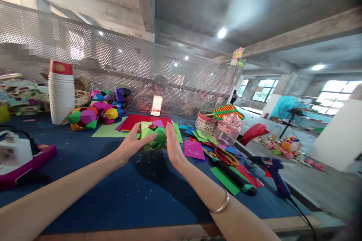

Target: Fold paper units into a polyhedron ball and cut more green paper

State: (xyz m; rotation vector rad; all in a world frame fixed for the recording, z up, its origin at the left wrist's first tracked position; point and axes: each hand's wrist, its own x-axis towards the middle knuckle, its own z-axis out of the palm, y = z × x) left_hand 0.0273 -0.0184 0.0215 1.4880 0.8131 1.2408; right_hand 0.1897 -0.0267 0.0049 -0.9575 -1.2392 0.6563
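Observation:
A many-sided folded-paper ball (153,137), mostly green with a purple facet and a bit of red on top, is held just above the blue table. My left hand (133,141) grips its left side, thumb across the front and fingers around the far side. At its right, my right hand (174,147) is stretched out flat with the palm turned to the ball; whether it touches is hard to see. Behind the ball lie red sheets of paper (141,119) and a light green sheet (107,130). A purple paper square (194,150) is right of my right hand.
Finished multicoloured paper balls (88,117) and stacked paper cups (60,94) stand left, near a purple power strip (46,154). On the right are scissors (230,173), a glue gun (270,167), a pink-lidded jar (228,130) and a round container (206,121). A phone (156,105) stands upright behind.

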